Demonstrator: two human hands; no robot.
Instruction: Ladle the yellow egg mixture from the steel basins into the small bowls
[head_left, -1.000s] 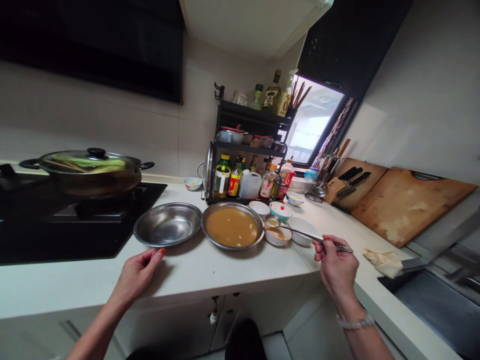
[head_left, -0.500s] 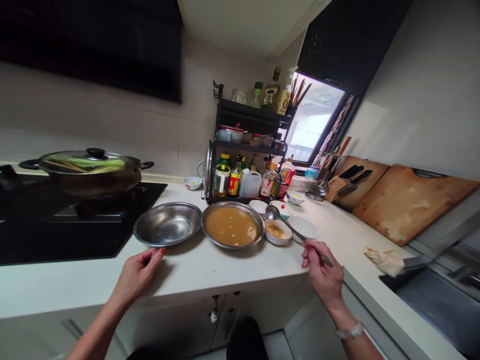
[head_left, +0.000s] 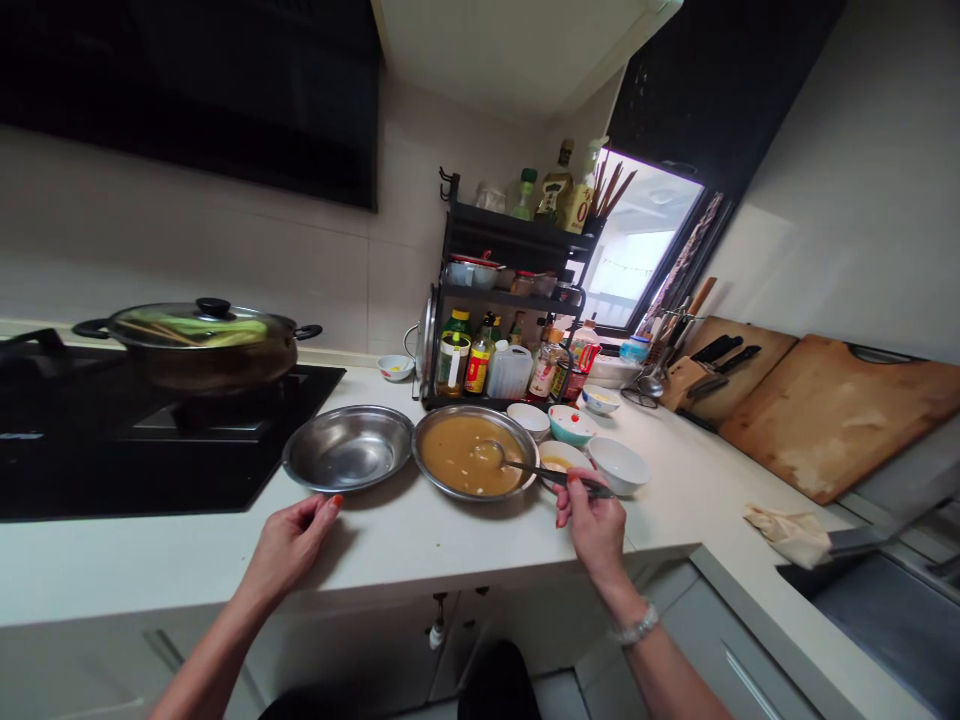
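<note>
My right hand grips the dark handle of a ladle. The ladle's bowl is partly sunk in the brown soup inside a metal basin, with small pale bits floating around it. Just right of that basin, a small bowl of brownish liquid is partly covered by the hand and handle. My left hand hovers at the near rim of a second, empty metal basin. Its fingers are curled with the thumb laid against them, and nothing shows in them.
A lidded pot with greens stands on the black stove at left. A black rack of bottles stands behind the basins. White bowls cluster at right, with a knife block, cutting boards and a cloth beyond.
My right hand has moved left, carrying the ladle from above the small bowl into the soup in the basin. My left hand stays by the empty basin. The view has shifted slightly.
</note>
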